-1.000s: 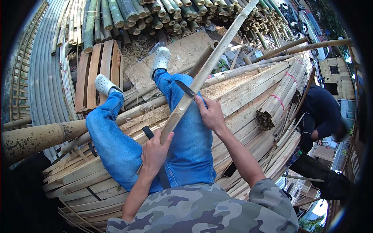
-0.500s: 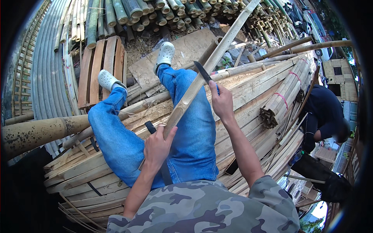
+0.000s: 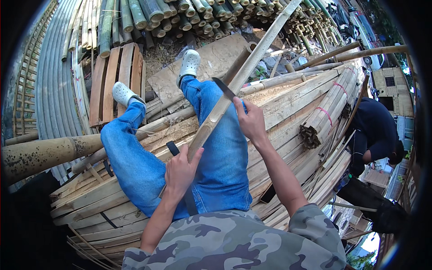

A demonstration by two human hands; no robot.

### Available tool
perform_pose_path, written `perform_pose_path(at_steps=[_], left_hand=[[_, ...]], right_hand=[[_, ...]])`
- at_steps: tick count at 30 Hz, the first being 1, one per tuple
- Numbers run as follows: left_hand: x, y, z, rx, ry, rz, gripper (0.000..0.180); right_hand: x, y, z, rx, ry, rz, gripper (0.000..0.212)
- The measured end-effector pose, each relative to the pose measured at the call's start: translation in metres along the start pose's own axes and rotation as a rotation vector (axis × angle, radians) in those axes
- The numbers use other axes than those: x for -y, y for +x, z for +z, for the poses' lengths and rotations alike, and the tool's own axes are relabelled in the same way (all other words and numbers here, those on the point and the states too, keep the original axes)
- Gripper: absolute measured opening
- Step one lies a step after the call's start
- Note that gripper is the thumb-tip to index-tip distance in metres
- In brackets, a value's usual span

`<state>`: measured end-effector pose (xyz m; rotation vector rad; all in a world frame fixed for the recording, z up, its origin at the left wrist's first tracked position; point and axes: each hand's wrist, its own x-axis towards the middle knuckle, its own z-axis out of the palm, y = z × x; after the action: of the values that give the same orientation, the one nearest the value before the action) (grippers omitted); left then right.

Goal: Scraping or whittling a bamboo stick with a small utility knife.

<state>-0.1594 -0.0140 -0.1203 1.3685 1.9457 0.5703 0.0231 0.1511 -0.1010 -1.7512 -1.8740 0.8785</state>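
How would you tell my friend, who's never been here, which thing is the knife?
Start with the blue jeans in the middle, then find the long pale bamboo strip slanting over the right leg. Just right of the strip, the right hand grips the knife. Its dark, pointed blade stands out against the pale bamboo.

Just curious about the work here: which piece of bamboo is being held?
The long split strip slanting up to the right, gripped near its lower end by the left hand; the round green poles lie stacked, unheld.
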Motion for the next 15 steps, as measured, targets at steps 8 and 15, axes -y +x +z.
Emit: perform_pose_path(at_steps=[8,15], left_hand=[[-0.001,0.001,0.003,-0.007,-0.013,0.006,0.049],[-0.001,0.005,0.003,-0.009,-0.025,-0.008,0.049]], right_hand=[[-0.002,-0.027,0.015,0.084,-0.050,-0.083,0.048],[-0.009,-0.043,0.023,0.078,-0.157,-0.210,0.048]])
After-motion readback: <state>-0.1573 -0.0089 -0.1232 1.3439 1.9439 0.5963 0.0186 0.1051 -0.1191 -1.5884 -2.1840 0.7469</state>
